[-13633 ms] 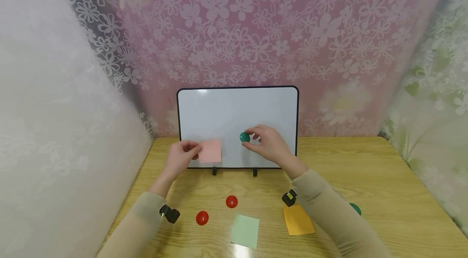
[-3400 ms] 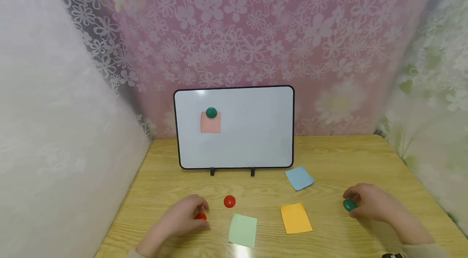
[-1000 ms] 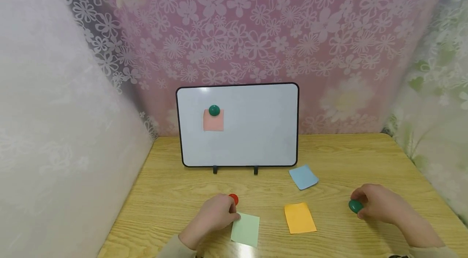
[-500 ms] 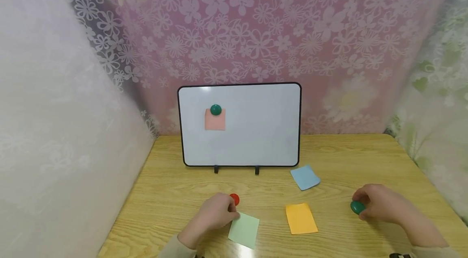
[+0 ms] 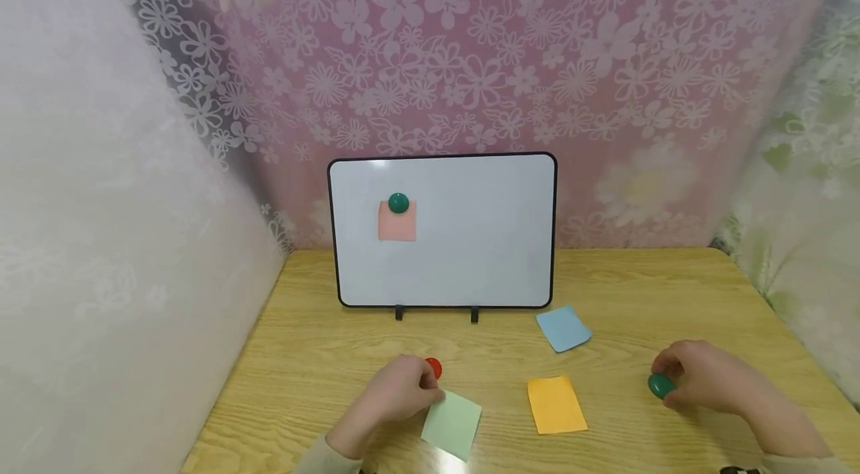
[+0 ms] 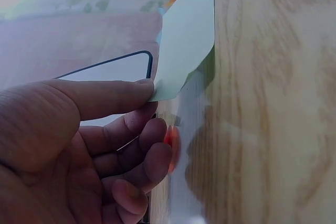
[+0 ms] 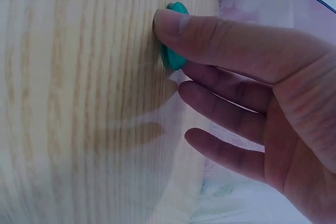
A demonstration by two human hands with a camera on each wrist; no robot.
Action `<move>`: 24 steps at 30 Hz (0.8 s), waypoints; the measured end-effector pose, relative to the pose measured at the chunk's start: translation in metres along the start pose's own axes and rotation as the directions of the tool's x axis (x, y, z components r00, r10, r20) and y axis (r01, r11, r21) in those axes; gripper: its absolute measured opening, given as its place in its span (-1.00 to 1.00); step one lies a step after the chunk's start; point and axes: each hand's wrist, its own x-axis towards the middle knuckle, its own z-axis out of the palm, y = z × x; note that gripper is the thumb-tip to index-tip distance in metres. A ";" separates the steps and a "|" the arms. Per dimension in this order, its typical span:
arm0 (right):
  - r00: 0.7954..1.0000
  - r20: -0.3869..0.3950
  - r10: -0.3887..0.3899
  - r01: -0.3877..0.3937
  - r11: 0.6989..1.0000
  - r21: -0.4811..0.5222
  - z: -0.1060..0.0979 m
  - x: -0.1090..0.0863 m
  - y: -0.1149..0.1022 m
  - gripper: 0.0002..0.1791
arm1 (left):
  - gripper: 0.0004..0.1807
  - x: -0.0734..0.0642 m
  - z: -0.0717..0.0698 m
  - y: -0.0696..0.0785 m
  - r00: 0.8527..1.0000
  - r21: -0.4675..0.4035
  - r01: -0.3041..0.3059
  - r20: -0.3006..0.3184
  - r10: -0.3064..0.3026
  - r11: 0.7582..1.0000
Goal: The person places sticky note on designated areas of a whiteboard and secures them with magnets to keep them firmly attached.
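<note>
My left hand (image 5: 403, 388) pinches the upper left corner of a pale green sticky note (image 5: 452, 425) between thumb and index finger. In the left wrist view the note (image 6: 189, 40) slants up from the table, its corner under the thumb. Just beyond the fingers, partly covered by them, lies a red round magnet (image 5: 434, 367). At the right, my right hand (image 5: 702, 377) grips a green round magnet (image 5: 661, 386) by its edges, low at the tabletop. The right wrist view shows the thumb across this magnet (image 7: 176, 59), the other fingers spread apart.
A whiteboard (image 5: 484, 235) stands on small black feet at the back. On it a green magnet (image 5: 399, 203) holds a pink sticky note (image 5: 397, 226). An orange note (image 5: 558, 405) and a blue note (image 5: 564, 328) lie on the wooden table (image 5: 625, 295) between the hands.
The pink note went up on the board under a green magnet. My left hand moved from a red magnet, now out of sight, to the green note, which has turned slightly. The right hand stays put.
</note>
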 end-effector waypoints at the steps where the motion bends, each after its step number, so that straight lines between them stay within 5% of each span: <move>1: 1.000 0.000 -0.001 0.001 1.000 0.001 0.000 0.000 0.000 -0.53 | -0.72 0.000 0.000 0.000 1.000 -0.007 0.001 -0.002 -0.001 1.000; 24: 0.996 -0.048 -0.075 0.071 0.994 -0.079 0.005 0.001 0.005 -0.57 | -0.83 0.010 -0.019 -0.010 0.998 -0.199 -0.005 -0.064 -0.008 0.980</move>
